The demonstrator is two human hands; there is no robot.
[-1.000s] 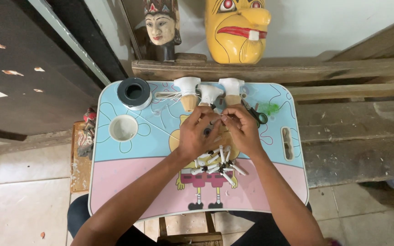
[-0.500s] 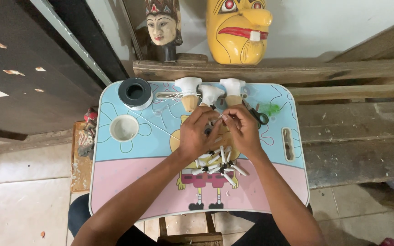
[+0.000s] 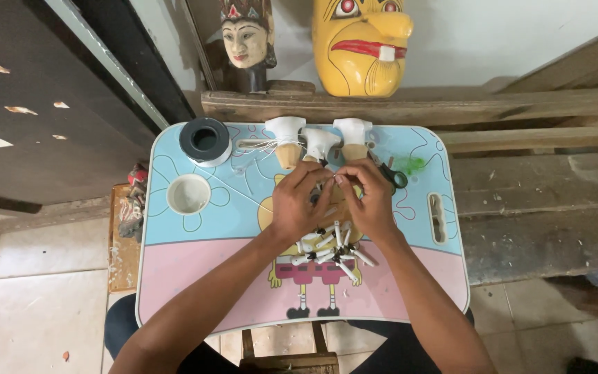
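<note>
While pinching something small and thin, too fine to identify, between both sets of fingertips above the counter (image 3: pixel 174 291): left hand (image 3: pixel 299 208) and right hand (image 3: pixel 368 201) meeting, each grip clenched on that piece. Just below, white shuttlecock-like pieces (image 3: pixel 333 246) heaped; thread spools (image 3: pixel 320 142) beyond. Probably mid-tying; steady tension needed.
</note>
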